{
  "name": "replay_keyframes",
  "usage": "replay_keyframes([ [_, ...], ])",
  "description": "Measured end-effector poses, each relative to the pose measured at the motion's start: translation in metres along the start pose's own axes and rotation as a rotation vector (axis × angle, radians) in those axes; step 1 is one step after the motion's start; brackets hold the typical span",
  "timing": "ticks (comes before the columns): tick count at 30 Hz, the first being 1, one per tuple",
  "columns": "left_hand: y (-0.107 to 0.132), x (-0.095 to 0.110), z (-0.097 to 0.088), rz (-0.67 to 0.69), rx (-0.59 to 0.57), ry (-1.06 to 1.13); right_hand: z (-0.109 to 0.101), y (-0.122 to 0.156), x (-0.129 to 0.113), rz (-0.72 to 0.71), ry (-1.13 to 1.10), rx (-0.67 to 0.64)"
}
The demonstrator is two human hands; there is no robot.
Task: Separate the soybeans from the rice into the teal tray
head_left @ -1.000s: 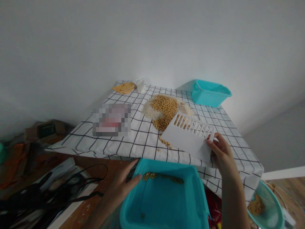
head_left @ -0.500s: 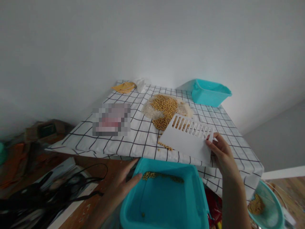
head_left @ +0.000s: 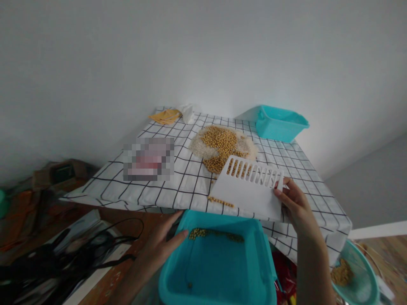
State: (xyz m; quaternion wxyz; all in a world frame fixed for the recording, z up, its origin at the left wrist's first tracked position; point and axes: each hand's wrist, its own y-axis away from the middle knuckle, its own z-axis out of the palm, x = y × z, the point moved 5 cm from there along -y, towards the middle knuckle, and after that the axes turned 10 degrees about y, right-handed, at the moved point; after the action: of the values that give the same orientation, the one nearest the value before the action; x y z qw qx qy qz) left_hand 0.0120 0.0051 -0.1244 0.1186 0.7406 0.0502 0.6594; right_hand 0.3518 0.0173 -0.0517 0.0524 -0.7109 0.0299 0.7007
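Note:
My right hand point(head_left: 294, 199) pinches the right edge of a white slotted plastic scraper point(head_left: 244, 192), which lies slanted over the near part of a heap of soybeans point(head_left: 219, 142). Pale grains like rice point(head_left: 203, 149) are mixed around the heap. A short line of soybeans point(head_left: 221, 201) rests along the scraper's lower left edge. Below the table's front edge is a turquoise bin point(head_left: 216, 267), with some beans along its far inner side. My left hand point(head_left: 162, 237) grips the bin's left rim, thumb over the top; the other fingers are partly hidden.
The checked tablecloth point(head_left: 178, 182) covers the table. A second turquoise bin point(head_left: 281, 123) stands at the back right. A yellow cloth point(head_left: 165, 116) lies at the back left, beside a blurred-out item point(head_left: 149, 159). Black cables point(head_left: 104, 250) are at lower left, a basket point(head_left: 359, 271) at lower right.
The scraper in my right hand has moved slightly toward me and left, bringing the line of soybeans nearer the table edge. The lower bin and my left hand shifted very slightly left.

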Motion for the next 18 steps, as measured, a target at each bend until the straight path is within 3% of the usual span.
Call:
replay_keyframes([
  [13, -0.0022, -0.0029, -0.0025, 0.009, 0.014, -0.076, -0.0008, 0.0023, 0.0003, 0.001, -0.007, -0.038],
  [18, -0.0002, 0.002, 0.0006, 0.018, 0.003, -0.016, -0.0056, 0.0015, 0.0002, 0.0, -0.036, 0.079],
])
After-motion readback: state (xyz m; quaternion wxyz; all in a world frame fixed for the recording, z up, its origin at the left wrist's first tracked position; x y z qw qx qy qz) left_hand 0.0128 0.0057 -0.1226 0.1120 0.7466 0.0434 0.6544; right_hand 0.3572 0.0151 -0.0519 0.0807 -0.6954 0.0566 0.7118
